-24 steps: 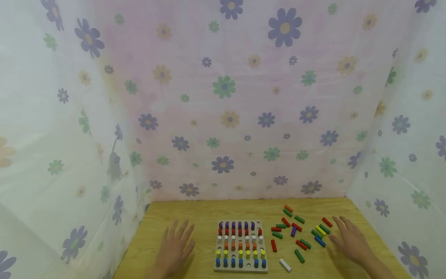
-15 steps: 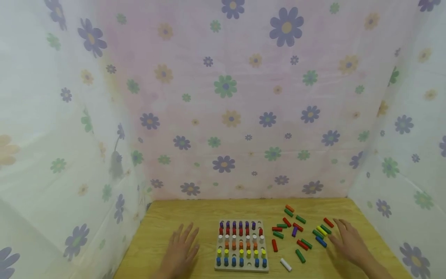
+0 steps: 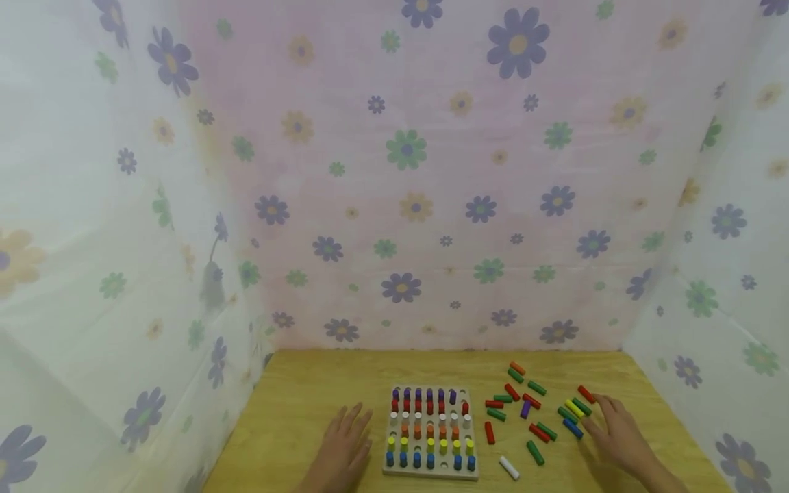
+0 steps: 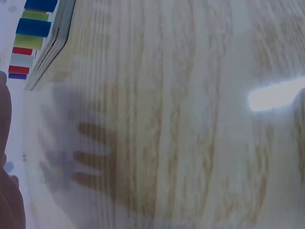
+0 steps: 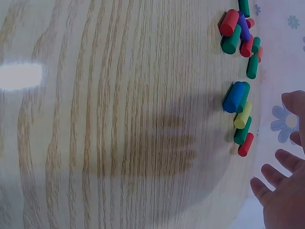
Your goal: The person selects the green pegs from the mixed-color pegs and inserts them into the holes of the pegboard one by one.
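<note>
A pale pegboard [image 3: 394,470] sits at the front middle of the table, with rows of purple, red, white, orange, yellow and blue pegs standing in it. Just left of it, my left hand [image 3: 343,448] hovers with fingers extended and nothing held. Only its edge [image 4: 9,195] shows in the left wrist view. My right hand [image 3: 621,436] is at the right, fingers spread and holding nothing. Its fingertips are close beside a red peg [image 3: 587,394], a yellow peg [image 3: 574,409] and a blue peg [image 3: 572,428]. The right wrist view shows this hand [image 5: 286,191] above the table, casting a shadow.
Several loose pegs lie between board and right hand, mostly green [image 3: 535,452] and red [image 3: 490,433], plus a white peg [image 3: 509,468] near the front and a purple peg [image 3: 525,409]. Flowered cloth [image 3: 401,205] walls the wooden table [image 3: 308,373] at the back and sides.
My left hand has moved right, closer to the pegboard. My right hand stays almost in place beside the loose pegs. The head view has shifted slightly.
</note>
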The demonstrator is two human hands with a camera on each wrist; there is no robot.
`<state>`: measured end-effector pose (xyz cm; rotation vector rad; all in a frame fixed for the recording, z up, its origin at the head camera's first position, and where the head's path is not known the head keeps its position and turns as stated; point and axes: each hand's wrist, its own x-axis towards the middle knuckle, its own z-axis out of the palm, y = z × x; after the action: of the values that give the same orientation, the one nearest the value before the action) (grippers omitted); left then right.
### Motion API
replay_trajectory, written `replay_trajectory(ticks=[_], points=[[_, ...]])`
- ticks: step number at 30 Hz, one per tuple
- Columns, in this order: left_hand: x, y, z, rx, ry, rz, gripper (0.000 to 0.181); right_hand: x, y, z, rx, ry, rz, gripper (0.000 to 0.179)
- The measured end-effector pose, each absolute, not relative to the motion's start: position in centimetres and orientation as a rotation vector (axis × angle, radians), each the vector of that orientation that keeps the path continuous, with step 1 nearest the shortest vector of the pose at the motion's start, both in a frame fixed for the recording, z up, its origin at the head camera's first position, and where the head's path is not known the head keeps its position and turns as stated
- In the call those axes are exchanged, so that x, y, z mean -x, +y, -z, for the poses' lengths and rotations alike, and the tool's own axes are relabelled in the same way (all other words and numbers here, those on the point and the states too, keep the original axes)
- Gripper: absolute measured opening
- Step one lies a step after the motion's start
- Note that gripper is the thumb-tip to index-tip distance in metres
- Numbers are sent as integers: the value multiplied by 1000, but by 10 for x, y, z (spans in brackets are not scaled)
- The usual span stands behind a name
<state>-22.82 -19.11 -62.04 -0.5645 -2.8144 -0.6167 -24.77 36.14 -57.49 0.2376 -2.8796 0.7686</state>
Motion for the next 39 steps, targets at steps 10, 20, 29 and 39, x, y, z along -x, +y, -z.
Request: replay_trajectory(ticks=[10,20,29,39], points=[[232,-178,632,542,-2812,619,49,254,357,579,-232,-2844,-829,63],[238,-167,640,381,-2980,823,53,260,352,585,-116,-2879,-971,61],[236,-161,643,222,-3083,944,63,266,357,589,101,-2947,-1120,60],[237,-161,655,351,-3010,760,57,272,362,597,211,-2922,-1189,54]])
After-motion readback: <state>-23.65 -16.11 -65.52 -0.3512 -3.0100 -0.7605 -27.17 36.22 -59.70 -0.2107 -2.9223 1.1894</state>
